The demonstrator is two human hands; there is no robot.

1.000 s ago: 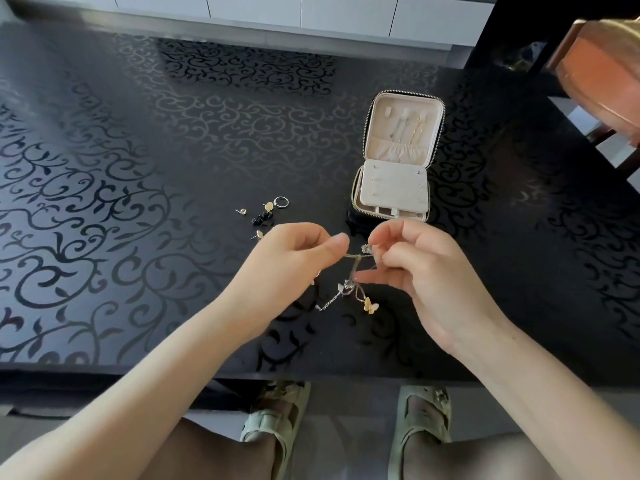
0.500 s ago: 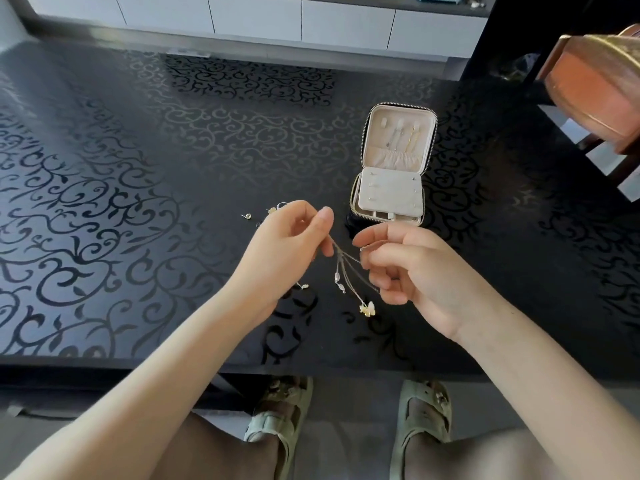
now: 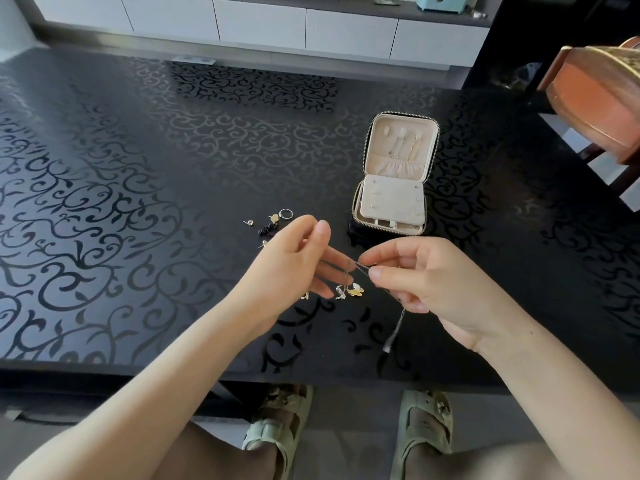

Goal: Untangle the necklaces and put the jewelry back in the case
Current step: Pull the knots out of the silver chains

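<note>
Loose earrings [image 3: 273, 223] are lying on the black patterned table [image 3: 138, 202], just beyond our left hand [image 3: 291, 268]. We are pressing its thumb and forefinger together (whether a chain runs between them, we cannot tell), the other fingers reaching straight toward the tangled necklaces [image 3: 354, 290], which are hanging above the table between both hands. Our right hand [image 3: 426, 282] is pinching the chains between thumb and forefinger, one end dangling below it. The open case [image 3: 391, 206] is sitting just beyond.
</note>
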